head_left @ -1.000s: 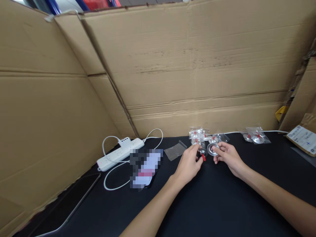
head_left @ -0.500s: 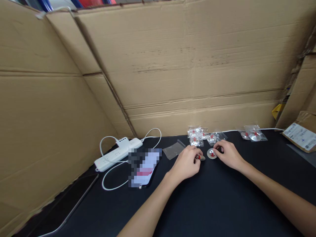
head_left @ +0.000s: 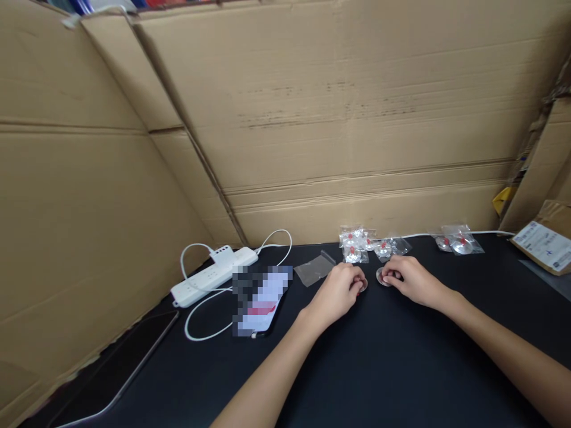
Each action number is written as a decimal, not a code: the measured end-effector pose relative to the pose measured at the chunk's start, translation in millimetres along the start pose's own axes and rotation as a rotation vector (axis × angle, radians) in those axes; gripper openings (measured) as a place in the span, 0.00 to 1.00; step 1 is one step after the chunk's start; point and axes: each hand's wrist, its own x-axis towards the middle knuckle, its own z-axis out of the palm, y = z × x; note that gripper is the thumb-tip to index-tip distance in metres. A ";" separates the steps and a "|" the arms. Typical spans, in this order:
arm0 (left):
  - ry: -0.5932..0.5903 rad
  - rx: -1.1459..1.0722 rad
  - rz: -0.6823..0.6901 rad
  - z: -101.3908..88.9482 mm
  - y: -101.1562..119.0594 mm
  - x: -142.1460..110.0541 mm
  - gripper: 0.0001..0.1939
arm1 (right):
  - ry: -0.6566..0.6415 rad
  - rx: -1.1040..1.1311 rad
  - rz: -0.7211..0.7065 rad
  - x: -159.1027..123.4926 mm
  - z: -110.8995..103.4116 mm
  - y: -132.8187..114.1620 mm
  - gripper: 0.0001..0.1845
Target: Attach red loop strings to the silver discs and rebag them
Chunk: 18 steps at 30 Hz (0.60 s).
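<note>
My left hand (head_left: pixel 339 292) is closed, its thumb and fingers pinching a small round silver disc (head_left: pixel 364 286) with a red part. Only the disc's right edge shows past the fingertips. A second silver disc with a red middle (head_left: pixel 380 277) rests on the black table, and my right hand (head_left: pixel 408 279) grips it in a pinch from the right. Fingers cover much of this disc. Just behind the hands are clear bags (head_left: pixel 354 254) holding several similar discs with red parts. An empty clear zip bag (head_left: pixel 316 268) lies flat to the left of my left hand.
To the left are a white power strip (head_left: pixel 214 277) with looping cables and a phone (head_left: pixel 267 300), partly blurred out. A dark tablet-like panel (head_left: pixel 120 362) lies farther left. More bagged discs (head_left: pixel 463 244) and a labelled brown package (head_left: pixel 545 245) are right. Cardboard walls (head_left: pixel 312 148) enclose the table.
The right disc went from being held up and tilted to resting on the table under my right hand. My left hand lowered and turned its disc, whose red part is now mostly hidden.
</note>
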 end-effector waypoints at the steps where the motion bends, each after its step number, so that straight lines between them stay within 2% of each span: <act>1: -0.008 -0.039 -0.018 -0.4 -0.9 0.1 0.11 | -0.003 -0.002 -0.003 -0.2 0.3 0.1 0.08; 4: -0.033 -0.128 -0.071 -1.1 -3.0 0.4 0.11 | 0.006 0.013 -0.028 -1.7 1.8 0.1 0.08; 8: -0.037 -0.136 -0.106 0.8 -4.7 0.8 0.09 | 0.022 -0.011 -0.012 -3.9 4.5 0.7 0.06; 14: -0.021 -0.013 -0.047 4.9 -4.1 -0.5 0.10 | 0.038 -0.074 0.021 -2.6 4.9 0.9 0.07; 18: -0.058 0.115 -0.029 4.5 1.0 -1.2 0.10 | 0.073 -0.067 0.046 -1.5 6.4 -0.8 0.07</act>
